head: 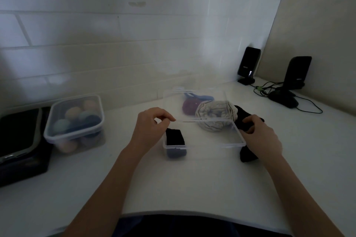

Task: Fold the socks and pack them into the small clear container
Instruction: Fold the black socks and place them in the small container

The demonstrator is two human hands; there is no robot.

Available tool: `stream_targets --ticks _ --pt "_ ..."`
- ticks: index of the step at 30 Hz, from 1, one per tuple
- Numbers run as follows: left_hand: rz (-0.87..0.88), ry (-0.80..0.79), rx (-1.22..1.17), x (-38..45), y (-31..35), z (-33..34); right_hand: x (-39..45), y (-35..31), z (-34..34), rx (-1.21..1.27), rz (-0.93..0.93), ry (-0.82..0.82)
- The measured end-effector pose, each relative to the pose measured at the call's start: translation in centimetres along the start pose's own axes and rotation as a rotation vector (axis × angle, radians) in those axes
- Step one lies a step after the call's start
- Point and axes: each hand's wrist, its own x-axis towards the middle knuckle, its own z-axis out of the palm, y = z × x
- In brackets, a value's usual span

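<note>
The small clear container stands open mid-table, its clear lid raised at the back. A folded black sock sits upright in its left end. My left hand pinches the lid's lower left edge. My right hand grips another black sock, which hangs over the container's right rim onto the table. A balled white striped sock is at the far right corner; I cannot tell whether it is inside or behind. Maroon and blue socks show through the lid.
A larger lidded clear box of coloured balls stands at the left, next to a dark flat device on a box. Two black speakers, a mouse and cables occupy the back right. A tiled wall runs behind.
</note>
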Motion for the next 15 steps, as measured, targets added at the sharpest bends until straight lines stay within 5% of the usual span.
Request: stream_targets --ticks 8,15 --pt "0.004 0.006 -0.015 -0.1 0.6 0.2 0.0 -0.6 -1.5 0.411 -0.181 0.146" --pt "0.066 -0.051 -0.107 1.0 2.3 1.1 -1.0 -4.4 -4.5 0.69 -0.482 0.0"
